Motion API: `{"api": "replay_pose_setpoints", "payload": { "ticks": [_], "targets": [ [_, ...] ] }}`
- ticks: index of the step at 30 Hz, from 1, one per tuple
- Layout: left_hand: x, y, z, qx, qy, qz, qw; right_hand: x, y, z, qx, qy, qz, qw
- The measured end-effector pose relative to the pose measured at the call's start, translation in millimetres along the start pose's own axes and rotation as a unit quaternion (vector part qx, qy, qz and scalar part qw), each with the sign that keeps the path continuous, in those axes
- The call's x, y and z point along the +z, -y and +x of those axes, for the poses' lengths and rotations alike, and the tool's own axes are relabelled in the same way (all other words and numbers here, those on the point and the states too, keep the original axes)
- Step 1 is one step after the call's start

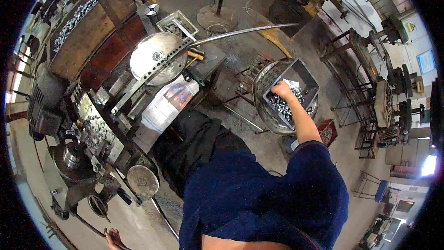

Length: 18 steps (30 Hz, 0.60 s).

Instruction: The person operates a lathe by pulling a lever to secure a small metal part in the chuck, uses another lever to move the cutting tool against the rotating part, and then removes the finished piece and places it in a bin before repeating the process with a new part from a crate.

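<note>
Over the left side of the grey bin [306, 72], the nearer right hand [281, 89] curls, its hold unclear, while the left hand [113, 238], fingers parted, is well apart to the bin's lower left.

Right arm [304, 121] extended, the right hand [281, 89] curls at the grey bin [305, 71]; left hand [113, 239], fingers bent, is well apart from it.

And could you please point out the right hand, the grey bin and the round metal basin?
Right hand [280, 89]: head view, middle of hand.
Grey bin [305, 75]: head view, bare inner wall.
Round metal basin [265, 77]: head view, side wall.
</note>
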<state>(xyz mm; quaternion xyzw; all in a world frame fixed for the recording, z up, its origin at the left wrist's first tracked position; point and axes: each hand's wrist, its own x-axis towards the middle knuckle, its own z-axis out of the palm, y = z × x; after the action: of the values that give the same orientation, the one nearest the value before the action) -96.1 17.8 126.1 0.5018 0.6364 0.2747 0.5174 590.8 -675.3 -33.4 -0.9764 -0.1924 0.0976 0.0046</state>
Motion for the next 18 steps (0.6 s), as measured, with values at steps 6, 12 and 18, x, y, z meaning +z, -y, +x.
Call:
{"api": "replay_pose_setpoints", "payload": {
  "ticks": [6,12,18],
  "targets": [
    [-20,16,8,0.042,0.079,-0.043,0.995,26,-28,4,-0.129,-0.05,-0.104,0.985],
    [-23,20,8,0.032,0.094,-0.055,0.994,20,-8,-2,0.132,-0.005,0.123,0.984],
    [-3,2,7,0.01,0.04,-0.039,0.998,5,-1,-5,0.181,0.024,0.129,0.975]
  ]
}}
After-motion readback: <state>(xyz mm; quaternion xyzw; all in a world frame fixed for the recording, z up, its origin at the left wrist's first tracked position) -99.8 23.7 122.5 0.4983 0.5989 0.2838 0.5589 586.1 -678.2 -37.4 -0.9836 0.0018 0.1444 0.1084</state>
